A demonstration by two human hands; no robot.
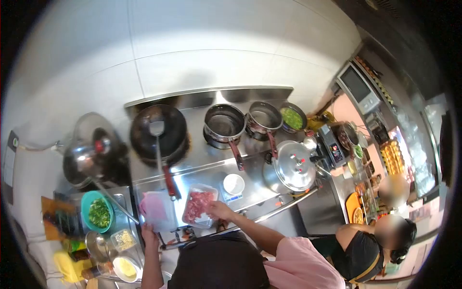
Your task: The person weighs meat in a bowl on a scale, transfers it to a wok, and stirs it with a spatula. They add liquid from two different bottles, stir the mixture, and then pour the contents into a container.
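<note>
My right hand point(220, 211) is closed at the right side of a clear plastic container point(205, 224) of raw sliced meat point(198, 204). Its fingertips reach over the rim beside the meat. Down at the stove's front edge, my left hand point(149, 235) has its fingers curled at the near corner of a clear plastic tray point(168, 222). Something flat and pink point(153, 204) lies in or under that tray. A white bowl point(234, 184) sits on a small scale point(233, 197) to the right of the meat.
Behind my hands stand a wok point(144, 132) with a ladle point(160, 149), two saucepans point(224, 123) and a pressure cooker point(294, 166). At left are another wok point(79, 166), a teal bowl of chopped greens point(99, 213) and small containers. A metal rail point(269, 214) runs along the front. A person point(356, 250) is at right.
</note>
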